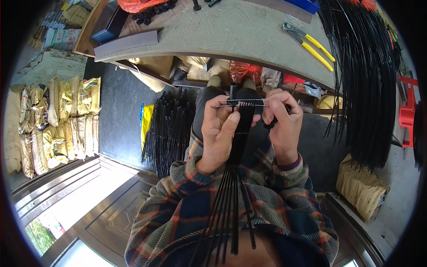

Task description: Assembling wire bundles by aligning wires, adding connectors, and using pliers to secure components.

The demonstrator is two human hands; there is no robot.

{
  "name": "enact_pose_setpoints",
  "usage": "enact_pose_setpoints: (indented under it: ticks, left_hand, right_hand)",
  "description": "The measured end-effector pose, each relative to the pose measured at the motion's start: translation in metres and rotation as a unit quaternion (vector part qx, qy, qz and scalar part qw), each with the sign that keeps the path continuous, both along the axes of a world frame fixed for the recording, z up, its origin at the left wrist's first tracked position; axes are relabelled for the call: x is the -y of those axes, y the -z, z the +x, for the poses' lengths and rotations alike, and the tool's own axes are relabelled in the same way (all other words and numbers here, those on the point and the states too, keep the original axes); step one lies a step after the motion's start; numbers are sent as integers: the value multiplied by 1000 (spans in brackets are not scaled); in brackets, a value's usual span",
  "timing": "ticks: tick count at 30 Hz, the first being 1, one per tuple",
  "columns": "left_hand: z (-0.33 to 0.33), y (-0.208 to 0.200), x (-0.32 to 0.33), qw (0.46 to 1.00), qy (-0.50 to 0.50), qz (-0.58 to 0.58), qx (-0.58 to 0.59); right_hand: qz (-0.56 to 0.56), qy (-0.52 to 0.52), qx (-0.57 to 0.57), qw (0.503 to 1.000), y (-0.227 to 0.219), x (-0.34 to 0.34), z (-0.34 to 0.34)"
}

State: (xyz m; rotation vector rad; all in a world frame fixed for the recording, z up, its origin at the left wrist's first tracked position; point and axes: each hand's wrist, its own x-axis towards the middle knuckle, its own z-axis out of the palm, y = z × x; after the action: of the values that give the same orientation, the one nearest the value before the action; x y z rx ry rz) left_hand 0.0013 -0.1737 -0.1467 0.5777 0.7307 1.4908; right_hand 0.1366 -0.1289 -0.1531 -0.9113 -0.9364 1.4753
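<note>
In front of my lap, a fan of thin black rods (240, 142) lies side by side, their far ends lined up and their loose ends spreading towards my chest. Thin metal wire (244, 99) runs across the lined-up ends. My left hand (219, 135) is closed on the left side of the rods, thumb pressed near a dark upright tube (232, 91). With bent fingers, my right hand (284, 124) pinches the wire's right end. Something small and black shows among its fingers; I cannot make out what it is.
Yellow-handled pliers (311, 44) rest on the workbench (231, 33) ahead. Long black rods (360, 89) hang over its right side; more stand in a bundle (171, 129) left of my legs. Wrapped packages (58, 122) are stacked at far left. A red stool (407, 111) stands right.
</note>
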Motion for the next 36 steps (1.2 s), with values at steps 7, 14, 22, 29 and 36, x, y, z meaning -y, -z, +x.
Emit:
enact_pose_setpoints:
  ticks: [7, 14, 22, 29, 36]
  left_hand:
    - [2, -1, -3, 1000, -19, 10, -4]
    - [-2, 7, 2, 996, -55, 14, -64]
    - [0, 4, 5, 994, -69, 26, -82]
    - [-11, -4, 4, 996, -38, 4, -80]
    - [-51, -15, -14, 991, 109, -15, -80]
  right_hand:
    - [88, 22, 42, 995, -8, -3, -3]
    - [35, -14, 13, 999, -10, 9, -19]
    - [39, 3, -21, 999, -9, 13, -20]
    - [116, -77, 96, 986, -2, 10, -28]
    - [14, -116, 26, 993, -6, 16, -24]
